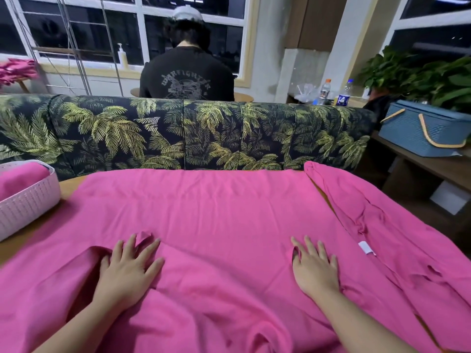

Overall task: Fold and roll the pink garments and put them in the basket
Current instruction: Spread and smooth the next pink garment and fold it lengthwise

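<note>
Indoor artificial light, night outside, wide-angle warp.
Windows (76, 34) dark, so light comes from the room overhead. Pink garment (216, 205) evenly lit and saturated, soft shadows under both hands. Sofa back (178, 131) bows, edges bend. Background person (187, 72) soft, slightly smeared; far plants (433, 75) dim.
</note>
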Demonstrator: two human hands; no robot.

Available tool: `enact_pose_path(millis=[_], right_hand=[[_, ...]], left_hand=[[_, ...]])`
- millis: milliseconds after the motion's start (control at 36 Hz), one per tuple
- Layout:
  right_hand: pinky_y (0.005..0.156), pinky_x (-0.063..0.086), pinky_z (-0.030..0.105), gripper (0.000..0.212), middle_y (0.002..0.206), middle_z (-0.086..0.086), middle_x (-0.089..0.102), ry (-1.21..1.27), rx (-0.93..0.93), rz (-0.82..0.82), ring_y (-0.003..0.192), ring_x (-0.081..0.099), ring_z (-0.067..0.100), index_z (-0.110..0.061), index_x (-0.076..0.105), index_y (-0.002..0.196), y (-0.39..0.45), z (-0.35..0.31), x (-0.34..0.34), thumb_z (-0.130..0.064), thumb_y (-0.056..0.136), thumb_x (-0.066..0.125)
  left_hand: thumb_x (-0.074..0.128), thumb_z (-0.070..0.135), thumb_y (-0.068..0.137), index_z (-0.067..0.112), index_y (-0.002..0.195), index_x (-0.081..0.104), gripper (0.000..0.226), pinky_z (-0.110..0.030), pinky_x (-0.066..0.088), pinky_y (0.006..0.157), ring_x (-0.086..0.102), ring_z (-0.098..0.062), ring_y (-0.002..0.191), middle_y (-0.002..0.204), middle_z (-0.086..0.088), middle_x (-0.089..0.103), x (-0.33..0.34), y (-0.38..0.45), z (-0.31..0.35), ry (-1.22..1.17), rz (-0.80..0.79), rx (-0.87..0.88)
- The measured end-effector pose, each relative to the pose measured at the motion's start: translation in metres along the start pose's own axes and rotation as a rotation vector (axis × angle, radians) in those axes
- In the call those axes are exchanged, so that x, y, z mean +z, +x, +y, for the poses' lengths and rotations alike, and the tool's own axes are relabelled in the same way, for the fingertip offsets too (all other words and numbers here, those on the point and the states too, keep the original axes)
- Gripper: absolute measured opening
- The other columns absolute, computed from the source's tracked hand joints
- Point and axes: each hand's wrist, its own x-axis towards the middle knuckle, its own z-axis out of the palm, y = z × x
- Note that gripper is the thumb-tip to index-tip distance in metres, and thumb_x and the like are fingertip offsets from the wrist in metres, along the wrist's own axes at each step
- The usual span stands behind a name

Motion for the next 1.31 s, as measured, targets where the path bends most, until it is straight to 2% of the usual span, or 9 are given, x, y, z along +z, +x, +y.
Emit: enact_pose_path(millis=[389,528,611,694,833,917,1083,1194,1306], right_hand=[[0.119,0.003,0.051,0.05,0.162,-0.008,0.002,-0.001,-0.014,0.0,0.149,-0.002,0.022,-0.045,0.006,0.151,-0.05,0.018,0.005,-0.04,0.102,0.016],[0.116,0.017,0.048,0.046,0.159,-0.003,0.021,-0.038,-0.06,-0.008,0.147,0.015,0.025,-0.038,0.029,0.148,-0.053,0.02,-0.001,-0.036,0.103,0.023],[0.077,0.048,0.044,0.039,0.103,0.008,0.061,-0.118,-0.2,0.267,0.097,0.06,0.032,-0.017,0.071,0.096,-0.054,0.015,-0.009,-0.035,0.094,0.037],[0.06,0.041,0.036,0.03,0.08,0.006,0.053,-0.082,-0.235,0.407,0.073,0.058,0.03,-0.012,0.064,0.078,-0.058,0.002,-0.023,-0.034,0.095,0.052],[0.066,0.034,0.033,0.037,0.087,0.009,0.062,0.209,-0.159,0.291,0.086,0.06,0.031,-0.013,0.054,0.088,-0.055,-0.017,-0.047,-0.037,0.103,0.03],[0.071,0.051,0.038,0.034,0.078,0.012,0.066,0.499,-0.083,0.275,0.072,0.066,0.031,-0.015,0.048,0.079,-0.05,-0.016,-0.051,-0.032,0.103,0.031],[0.08,0.054,0.042,0.025,0.076,0.0,0.069,0.794,-0.09,0.318,0.074,0.068,0.018,-0.016,0.06,0.088,-0.055,-0.016,-0.057,-0.018,0.102,0.039],[0.098,0.042,0.03,0.035,0.123,0.004,0.064,0.702,-0.143,0.286,0.115,0.058,0.023,-0.011,0.054,0.134,-0.065,-0.021,-0.058,-0.015,0.101,0.043],[0.103,0.036,0.026,0.038,0.134,0.002,0.058,0.675,-0.178,0.251,0.126,0.051,0.022,-0.014,0.052,0.136,-0.068,-0.02,-0.051,-0.013,0.1,0.046]], left_hand=[[0.025,0.068,0.092,0.053,0.146,0.012,0.058,-0.048,0.012,0.116,0.002,-0.025,0.147,0.161,0.0,0.002,0.002,-0.059,-0.007,-0.007,-0.013,-0.023],[0.038,0.077,0.081,0.046,0.149,0.014,0.079,-0.044,0.027,0.108,0.03,-0.025,0.136,0.149,-0.002,0.034,-0.011,-0.057,-0.007,-0.025,0.023,-0.053],[0.055,0.064,0.082,0.041,0.151,-0.002,0.092,-0.04,0.036,0.096,0.042,-0.024,0.124,0.131,0.004,0.051,-0.03,-0.048,-0.008,0.099,0.066,0.033],[0.057,0.055,0.084,0.044,0.15,0.015,0.08,-0.032,0.044,0.087,0.053,-0.019,0.114,0.118,0.008,0.062,-0.039,-0.037,-0.002,0.153,-0.004,0.172],[0.053,0.041,0.084,0.049,0.094,0.063,0.015,-0.027,0.049,0.08,0.063,-0.017,0.102,0.098,0.008,0.066,-0.037,-0.027,0.008,0.07,-0.122,0.169],[0.051,0.037,0.075,0.037,0.056,0.053,0.019,-0.027,0.048,0.068,0.066,-0.024,0.081,0.071,0.005,0.06,-0.038,-0.019,0.006,-0.039,-0.1,0.152],[0.057,0.018,0.088,0.029,0.098,0.054,0.015,-0.021,0.042,0.044,0.047,-0.002,0.038,0.063,0.002,0.057,-0.057,-0.024,0.024,-0.383,-0.091,0.247],[0.073,0.047,0.073,0.041,0.143,0.032,0.081,-0.026,0.045,0.089,0.053,-0.005,0.086,0.112,0.008,0.039,-0.048,-0.036,0.04,-0.191,-0.227,0.444],[0.068,0.041,0.08,0.042,0.127,0.051,0.049,-0.023,0.036,0.076,0.054,-0.015,0.098,0.104,0.01,0.041,-0.038,-0.047,0.057,0.035,-0.278,0.526]])
